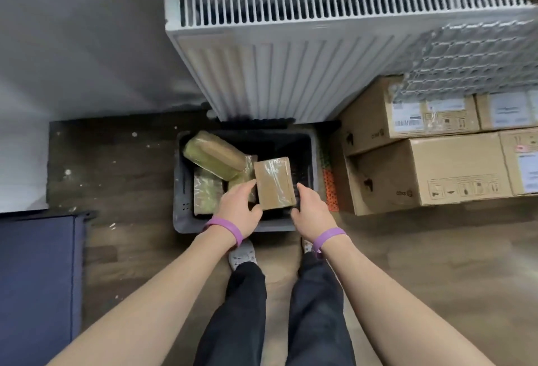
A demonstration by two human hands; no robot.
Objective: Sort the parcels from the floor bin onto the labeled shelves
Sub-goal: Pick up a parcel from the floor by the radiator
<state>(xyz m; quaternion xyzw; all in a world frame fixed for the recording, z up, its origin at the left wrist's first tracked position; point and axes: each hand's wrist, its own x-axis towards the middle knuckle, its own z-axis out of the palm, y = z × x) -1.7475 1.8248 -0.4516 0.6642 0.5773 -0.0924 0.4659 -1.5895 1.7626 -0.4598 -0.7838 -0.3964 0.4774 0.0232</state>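
With left hand (pixel 238 208) and right hand (pixel 313 208) I am clamping my grip on both side edges of the parcel (pixel 273 182); I am judging it light, stiff, with slippery tape.

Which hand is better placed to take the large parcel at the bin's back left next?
Left. The left hand is on the side of the bin where the large parcel lies; the right hand would have to cross the small parcel.

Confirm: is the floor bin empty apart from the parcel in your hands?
No, at least three more wrapped parcels lie in the bin, left of the held parcel.
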